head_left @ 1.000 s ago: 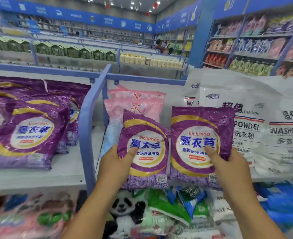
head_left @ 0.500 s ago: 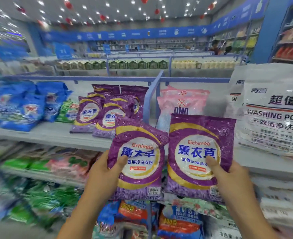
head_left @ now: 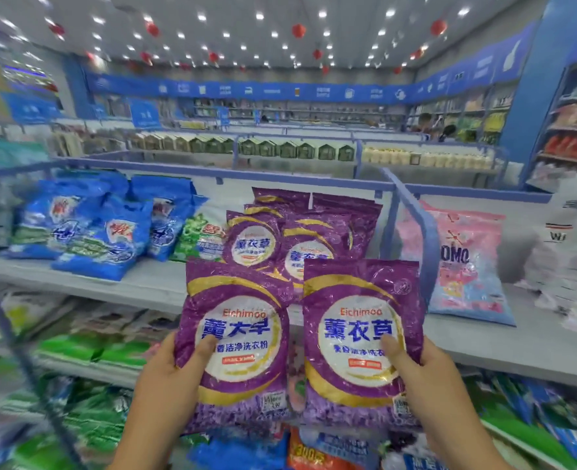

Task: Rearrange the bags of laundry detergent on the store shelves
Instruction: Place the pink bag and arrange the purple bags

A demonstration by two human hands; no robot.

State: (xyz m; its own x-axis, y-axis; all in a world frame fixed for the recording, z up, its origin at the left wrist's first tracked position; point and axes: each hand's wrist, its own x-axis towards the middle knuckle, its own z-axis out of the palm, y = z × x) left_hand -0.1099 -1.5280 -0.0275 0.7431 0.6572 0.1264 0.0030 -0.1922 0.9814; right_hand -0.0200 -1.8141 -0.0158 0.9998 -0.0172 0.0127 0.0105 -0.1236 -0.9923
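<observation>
Mid-restock: our left hand [head_left: 165,374] and right hand [head_left: 429,378] each gripped a purple detergent bag [head_left: 236,340], [head_left: 358,337], held before the matching purple stack [head_left: 290,239] on the shelf [head_left: 138,283]; both bags awaited shelving, we judged.

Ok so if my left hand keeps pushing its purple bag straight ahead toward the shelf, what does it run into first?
Most likely the purple bags stacked on the shelf, which sit directly beyond the purple bag that the left hand holds. Depth is hard to judge, so the shelf edge below them might come first.
</observation>
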